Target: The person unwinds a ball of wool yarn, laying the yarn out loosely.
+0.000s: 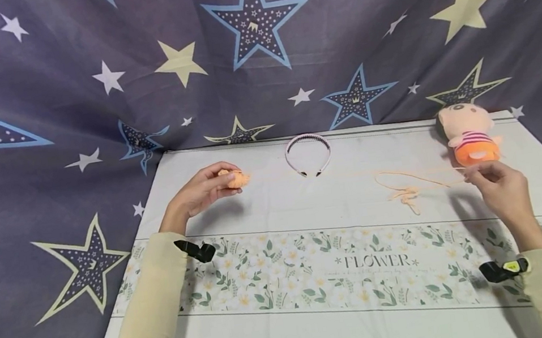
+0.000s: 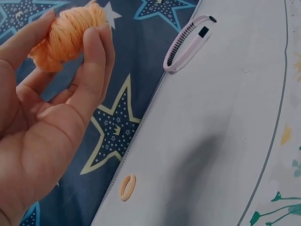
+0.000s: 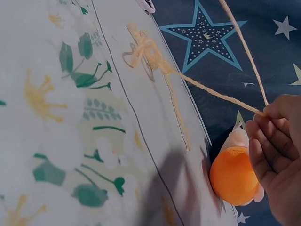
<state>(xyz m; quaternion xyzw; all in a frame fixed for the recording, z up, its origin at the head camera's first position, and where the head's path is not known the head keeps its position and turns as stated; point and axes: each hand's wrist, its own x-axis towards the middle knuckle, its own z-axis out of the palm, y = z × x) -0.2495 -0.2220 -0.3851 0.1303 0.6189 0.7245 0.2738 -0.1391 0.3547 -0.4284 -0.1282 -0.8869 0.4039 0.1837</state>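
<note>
My left hand [image 1: 202, 191] holds a small wound bundle of orange yarn [image 2: 70, 35] between thumb and fingers, raised over the left part of the table. At the right, my right hand [image 1: 505, 189] pinches a strand of the same yarn [image 3: 218, 95] between thumb and fingertips. From that pinch one length runs down to a loose tangle of yarn [image 3: 148, 54] lying on the tablecloth. Another length rises from the fingertips and leaves the right wrist view at the top. Between the hands the strand is faint in the head view.
A pale pink headband [image 1: 329, 153] lies at the table's back middle. Behind my right hand is a plush toy [image 1: 472, 134] with an orange lower body. A small peach-coloured loop [image 2: 123, 188] lies near the cloth's edge. Starred fabric [image 1: 261, 96] hangs behind the table [image 1: 293, 337].
</note>
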